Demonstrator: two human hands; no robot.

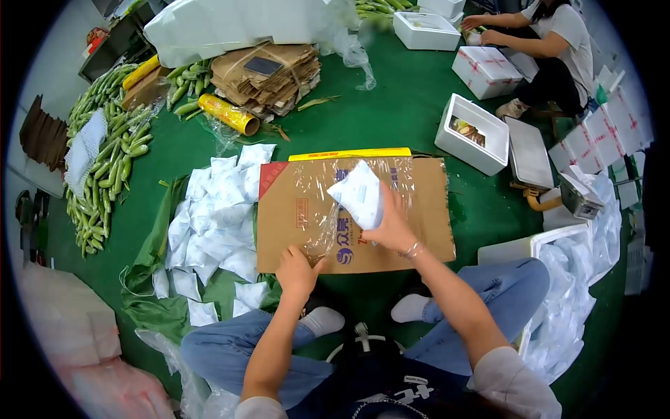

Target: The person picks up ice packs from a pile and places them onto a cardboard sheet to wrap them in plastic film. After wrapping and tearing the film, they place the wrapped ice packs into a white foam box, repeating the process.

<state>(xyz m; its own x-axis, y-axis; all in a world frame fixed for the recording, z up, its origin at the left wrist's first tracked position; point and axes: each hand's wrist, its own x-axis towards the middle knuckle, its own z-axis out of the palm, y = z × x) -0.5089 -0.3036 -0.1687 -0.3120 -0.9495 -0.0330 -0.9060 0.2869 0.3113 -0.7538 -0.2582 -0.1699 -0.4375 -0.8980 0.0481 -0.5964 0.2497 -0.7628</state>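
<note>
My right hand (392,227) grips the lower right edge of a white packet (361,195), which it holds above a flat cardboard piece (426,209) with dark printing. At the cardboard's near left edge, my left hand (296,271) rests with its fingers on clear plastic film (325,234); whether it pinches the film cannot be made out. To the left, many similar white packets (225,209) lie heaped on a green sheet (155,241). A yellow strip (349,154) runs along the cardboard's far edge.
Green corn cobs (105,174) lie piled at the left. A yellow film roll (228,114) sits by stacked cardboard (262,77). An open foam box (472,134) stands right, near a scale (528,153). Another person (558,49) sits at the upper right. Clear bags (562,300) fill a box at my right.
</note>
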